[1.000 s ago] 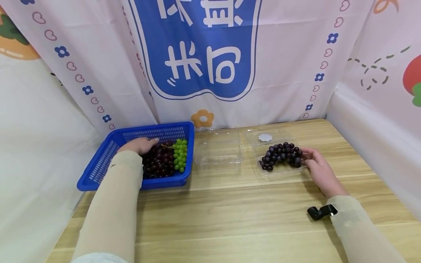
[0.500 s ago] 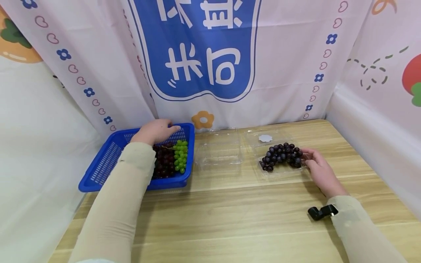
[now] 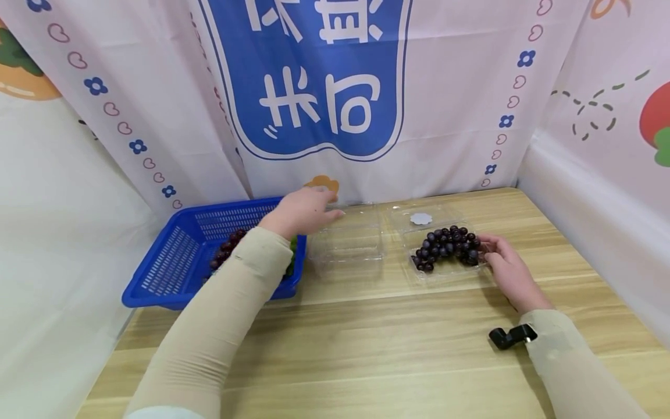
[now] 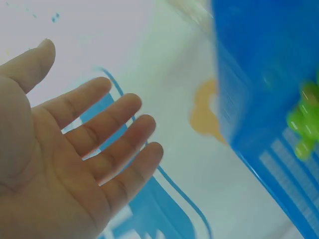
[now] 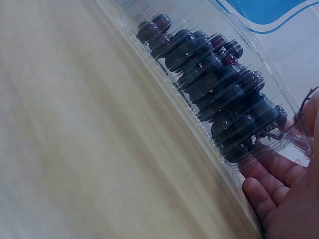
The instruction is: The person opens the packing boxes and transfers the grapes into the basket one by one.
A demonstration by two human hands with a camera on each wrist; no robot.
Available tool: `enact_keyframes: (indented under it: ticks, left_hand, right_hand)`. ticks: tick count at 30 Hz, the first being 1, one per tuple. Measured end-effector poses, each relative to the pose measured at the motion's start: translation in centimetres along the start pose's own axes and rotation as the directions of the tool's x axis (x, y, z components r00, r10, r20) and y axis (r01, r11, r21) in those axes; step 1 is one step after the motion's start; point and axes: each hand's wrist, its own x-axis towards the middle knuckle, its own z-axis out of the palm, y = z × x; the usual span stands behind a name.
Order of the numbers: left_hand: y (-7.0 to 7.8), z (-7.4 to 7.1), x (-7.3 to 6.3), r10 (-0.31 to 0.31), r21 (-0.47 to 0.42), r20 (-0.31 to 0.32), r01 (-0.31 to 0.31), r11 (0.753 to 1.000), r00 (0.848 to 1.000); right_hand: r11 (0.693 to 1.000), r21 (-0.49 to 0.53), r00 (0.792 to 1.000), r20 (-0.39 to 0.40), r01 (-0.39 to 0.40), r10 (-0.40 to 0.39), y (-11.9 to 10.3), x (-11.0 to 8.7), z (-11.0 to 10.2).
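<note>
My left hand (image 3: 303, 212) is in the air over the right edge of the blue basket (image 3: 152, 279), reaching past its rim. The left wrist view shows the palm bare and the fingers spread. Dark red grapes (image 3: 227, 247) lie in the basket, partly hidden by the arm, with green grapes (image 4: 306, 122) at its right end. My right hand (image 3: 510, 270) grips the right end of a clear plastic box (image 3: 442, 273), fingers against its end wall. A bunch of dark purple grapes (image 3: 447, 244) lies in that box, its thin stem (image 5: 304, 104) sticking out by the hand.
Another clear plastic box (image 3: 348, 244), lid up, stands between the basket and the grape-filled box. The raised lid behind the grapes bears a white sticker (image 3: 421, 219). A printed cloth (image 3: 319, 81) hangs along the back edge of the wooden table (image 3: 366, 349).
My left hand has risen out of the blue basket with nothing in it and moved right, toward the clear box beside the basket. My right hand stays at the grape-filled box.
</note>
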Motion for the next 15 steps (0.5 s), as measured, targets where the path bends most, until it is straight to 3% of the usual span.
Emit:
enact_keyframes:
  ticks: [4, 11, 15]
  left_hand:
    - [2.5, 0.7, 0.3, 0.079, 0.018, -0.022, -0.078, 0.997, 0.997]
    - [5.8, 2.3, 1.3, 0.153, -0.027, -0.043, -0.154, 0.988, 0.987]
    - [7.5, 3.5, 1.9, 0.208, -0.01, -0.064, -0.209, 0.978, 0.976]
  right_hand:
    - [1.0, -0.004, 1.0, 0.002, -0.006, 0.006, 0.1, 0.0, 0.0]
    - [1.0, 0.001, 1.0, 0.003, -0.001, 0.001, 0.4, 0.1, 0.0]
    - [1.0, -0.009, 1.0, 0.003, -0.007, 0.007, 0.6, 0.2, -0.1]
